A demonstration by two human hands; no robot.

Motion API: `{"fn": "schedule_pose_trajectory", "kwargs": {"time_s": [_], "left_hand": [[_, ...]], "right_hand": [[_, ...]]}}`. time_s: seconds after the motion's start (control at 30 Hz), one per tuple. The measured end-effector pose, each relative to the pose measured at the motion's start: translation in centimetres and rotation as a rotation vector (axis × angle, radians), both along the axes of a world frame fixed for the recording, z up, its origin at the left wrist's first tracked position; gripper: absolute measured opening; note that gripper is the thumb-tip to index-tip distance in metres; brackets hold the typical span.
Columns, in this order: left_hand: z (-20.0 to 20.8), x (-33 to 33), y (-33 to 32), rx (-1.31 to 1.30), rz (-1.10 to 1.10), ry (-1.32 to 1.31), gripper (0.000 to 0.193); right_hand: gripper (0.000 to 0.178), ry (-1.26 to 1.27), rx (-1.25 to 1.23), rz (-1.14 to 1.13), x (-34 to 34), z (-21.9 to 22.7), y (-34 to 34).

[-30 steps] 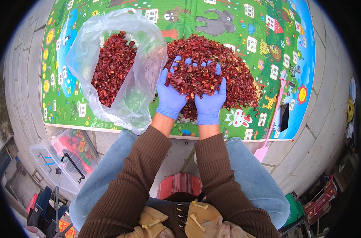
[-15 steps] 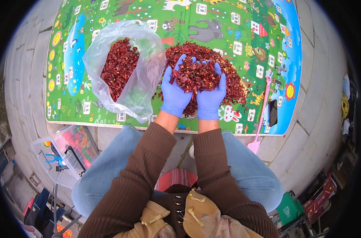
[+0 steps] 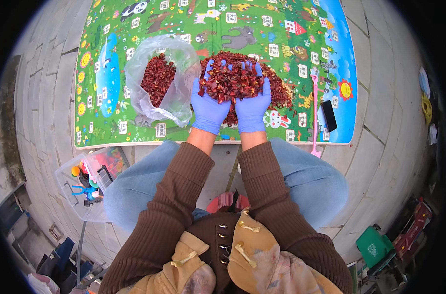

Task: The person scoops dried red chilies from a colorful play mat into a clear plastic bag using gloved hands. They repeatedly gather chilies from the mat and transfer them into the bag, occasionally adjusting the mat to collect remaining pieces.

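My left hand (image 3: pixel 206 112) and my right hand (image 3: pixel 253 112), both in blue-purple gloves, are cupped side by side, palms up, fingers curled. Together they hold a heaped handful of dried red chili pieces (image 3: pixel 232 84) mixed with some pale seeds. Behind and below the hands lies a larger pile of chili pieces (image 3: pixel 280 93), partly hidden by them. Just left of my left hand stands an open clear plastic bag (image 3: pixel 180 100), its mouth spread wide, with more chili pieces (image 3: pixel 157 78) inside.
A green play mat (image 3: pixel 149 128) with animal pictures lies under everything. A pink fly swatter (image 3: pixel 315 112) and a black phone (image 3: pixel 329 116) rest at its right. Left of my knee is a clear plastic box (image 3: pixel 81 196) with toys. A green container (image 3: pixel 373 247) stands at lower right.
My cupped hands have risen a little off the pile with the handful of chili pieces. The whole view has shifted, so the mat, bag and swatter sit differently in the picture.
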State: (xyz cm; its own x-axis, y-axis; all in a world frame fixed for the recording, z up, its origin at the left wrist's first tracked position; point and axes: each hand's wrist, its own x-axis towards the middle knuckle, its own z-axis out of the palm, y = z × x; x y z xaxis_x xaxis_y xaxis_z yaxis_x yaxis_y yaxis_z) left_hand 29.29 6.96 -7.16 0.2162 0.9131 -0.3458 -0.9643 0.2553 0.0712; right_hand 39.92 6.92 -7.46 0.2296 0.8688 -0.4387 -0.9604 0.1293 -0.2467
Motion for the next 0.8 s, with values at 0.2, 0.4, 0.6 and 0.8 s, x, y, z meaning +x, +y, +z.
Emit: {"fn": "schedule_pose_trajectory", "kwargs": {"time_s": [0.2, 0.4, 0.6, 0.8], "left_hand": [[2.8, -0.1, -0.7, 0.018, 0.006, 0.015, 0.056], [3.8, -0.4, -1.2, -0.017, 0.025, 0.009, 0.058], [3.9, -0.8, -1.9, -0.023, 0.025, -0.028, 0.056], [3.3, -1.4, -2.2, -0.086, 0.016, 0.052, 0.056]], "right_hand": [[0.046, -0.04, 0.099, 0.055, -0.1, 3.3, -0.8], [0.039, -0.268, 0.089, 0.127, -0.4, 4.5, -1.1], [0.037, -0.649, 0.176, 0.151, -0.6, 2.5, -2.6], [0.042, -0.629, 0.046, 0.196, 1.8, -1.1, -3.1]]}}
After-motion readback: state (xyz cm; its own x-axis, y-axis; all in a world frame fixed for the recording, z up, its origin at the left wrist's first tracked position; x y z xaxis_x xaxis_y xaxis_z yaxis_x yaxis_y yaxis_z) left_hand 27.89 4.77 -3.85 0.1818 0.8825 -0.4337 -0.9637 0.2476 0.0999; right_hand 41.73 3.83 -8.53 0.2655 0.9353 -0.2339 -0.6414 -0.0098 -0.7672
